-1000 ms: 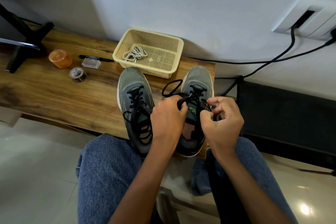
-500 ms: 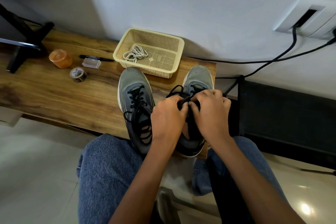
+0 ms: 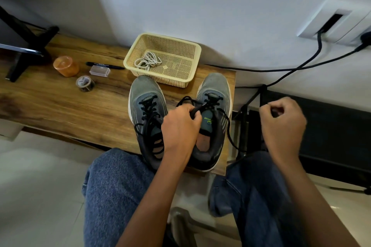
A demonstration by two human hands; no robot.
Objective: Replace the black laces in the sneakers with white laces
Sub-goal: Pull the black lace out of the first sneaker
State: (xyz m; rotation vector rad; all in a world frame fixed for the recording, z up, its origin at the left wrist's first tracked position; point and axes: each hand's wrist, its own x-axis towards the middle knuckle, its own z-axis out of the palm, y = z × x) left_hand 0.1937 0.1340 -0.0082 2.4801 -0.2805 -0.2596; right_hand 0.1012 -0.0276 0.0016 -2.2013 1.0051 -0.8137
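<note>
- Two grey sneakers, darker at the heels, with white soles; black laces.
- The right sneaker's tongue carries a green logo.
- White laces in a pale yellow mesh basket.
- Brown wood-grain bench.
- Orange translucent jar, black marker, clear box.
- Blue denim trousers.

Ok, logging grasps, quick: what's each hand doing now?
Left hand: grips the black lace at the right sneaker.
Right hand: fingers curled; whether it holds lace cannot be told.

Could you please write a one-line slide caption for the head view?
Left hand steadies right sneaker; right hand pulls its black lace sideways.
</note>
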